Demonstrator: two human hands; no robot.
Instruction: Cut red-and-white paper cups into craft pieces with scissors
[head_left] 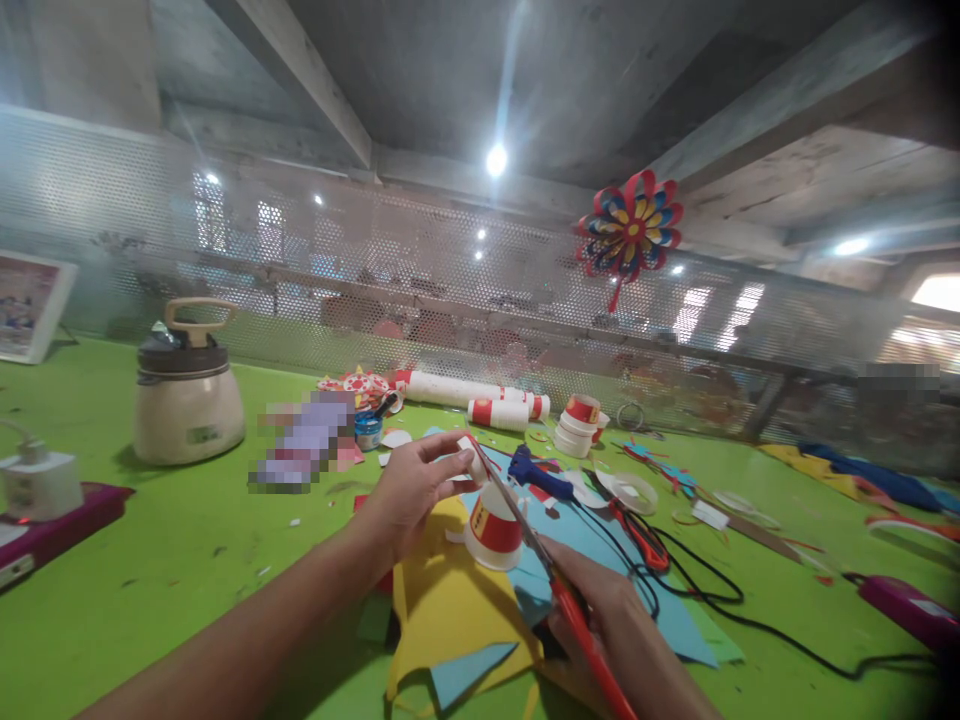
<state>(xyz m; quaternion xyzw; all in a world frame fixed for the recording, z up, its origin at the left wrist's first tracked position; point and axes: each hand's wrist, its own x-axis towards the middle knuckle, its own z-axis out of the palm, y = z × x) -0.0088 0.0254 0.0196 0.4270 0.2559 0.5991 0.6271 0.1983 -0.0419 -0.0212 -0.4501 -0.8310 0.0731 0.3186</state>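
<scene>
My left hand (424,487) pinches a small white paper piece (473,460) with a red edge. Red-handled scissors (574,610) are in my right hand (600,610), their blades reaching up and left to the paper piece. Just below the blades, an upside-down red and white paper cup (495,530) stands on yellow paper (450,600). Whether the blades are parted is hard to make out.
A blue glue gun (540,474) with a black cord lies beyond the scissors on light blue paper (686,620). Paper cups (576,425) stand farther back. A kettle (187,400) and a power strip (71,525) are at the left.
</scene>
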